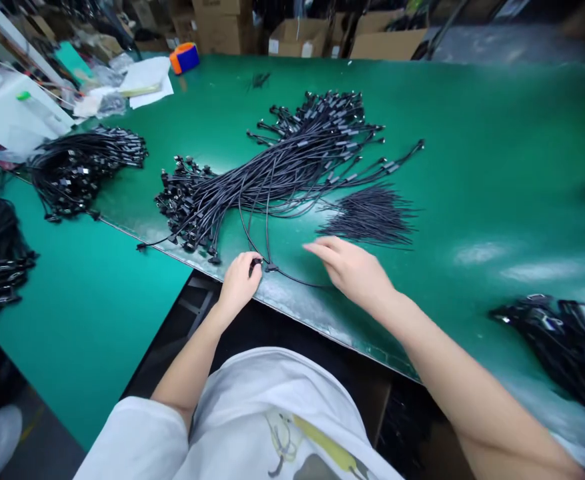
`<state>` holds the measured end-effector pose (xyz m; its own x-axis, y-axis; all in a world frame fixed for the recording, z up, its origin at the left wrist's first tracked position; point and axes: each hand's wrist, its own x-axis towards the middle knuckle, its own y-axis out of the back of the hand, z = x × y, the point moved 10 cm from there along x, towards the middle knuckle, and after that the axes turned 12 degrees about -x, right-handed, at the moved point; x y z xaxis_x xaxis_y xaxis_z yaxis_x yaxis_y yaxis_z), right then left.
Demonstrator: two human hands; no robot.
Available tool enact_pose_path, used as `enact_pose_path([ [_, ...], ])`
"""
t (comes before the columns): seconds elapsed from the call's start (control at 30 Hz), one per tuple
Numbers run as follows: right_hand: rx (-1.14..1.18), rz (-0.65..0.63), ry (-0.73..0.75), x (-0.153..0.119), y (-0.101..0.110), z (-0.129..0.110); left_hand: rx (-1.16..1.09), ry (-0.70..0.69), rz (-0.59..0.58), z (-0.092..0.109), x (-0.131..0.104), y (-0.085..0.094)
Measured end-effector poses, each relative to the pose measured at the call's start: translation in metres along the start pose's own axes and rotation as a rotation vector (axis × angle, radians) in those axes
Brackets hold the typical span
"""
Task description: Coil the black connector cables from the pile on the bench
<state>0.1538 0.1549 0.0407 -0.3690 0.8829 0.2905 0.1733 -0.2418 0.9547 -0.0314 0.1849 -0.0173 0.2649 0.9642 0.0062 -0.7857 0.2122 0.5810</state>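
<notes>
My left hand (242,277) is at the table's front edge, thumb and fingers closed on the black plug end of a cable (299,279). A small black piece (271,267) on that cable lies just right of the fingertips. The cable curves right and passes out of sight by my right hand (355,270). That hand hovers with fingers stretched leftward, its curled lower fingers partly hidden; I see nothing in it. Just beyond it lies a pile of thin black strips, like cable ties (375,215). Behind both hands spreads a large bundle of black cables (272,167) with connectors at both ends.
More cable bundles (89,163) lie at the left, and bagged black cables (557,340) at the right. An orange and blue tape roll (184,59) and white papers (147,80) sit at the back of the green table (482,167). Cardboard boxes (389,41) stand beyond it.
</notes>
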Motion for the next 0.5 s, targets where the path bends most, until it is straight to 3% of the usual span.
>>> enact_pose_path([
  [0.13,-0.201,-0.003,0.321,0.095,-0.051,-0.037,-0.003,0.014,0.095,-0.01,-0.01,0.036],
  [0.23,-0.278,-0.021,0.449,0.127,-0.066,-0.045,0.052,-0.043,0.251,-0.01,-0.021,0.067],
  [0.3,-0.306,0.003,0.474,0.13,-0.056,-0.045,-0.071,-0.043,0.299,-0.008,-0.027,0.074],
  [0.37,-0.322,0.053,0.48,0.125,-0.036,-0.045,-0.352,0.005,0.213,-0.007,-0.025,0.062],
  [0.5,-0.317,0.047,0.476,0.112,-0.009,-0.039,-1.004,0.219,-0.161,0.003,-0.014,0.008],
])
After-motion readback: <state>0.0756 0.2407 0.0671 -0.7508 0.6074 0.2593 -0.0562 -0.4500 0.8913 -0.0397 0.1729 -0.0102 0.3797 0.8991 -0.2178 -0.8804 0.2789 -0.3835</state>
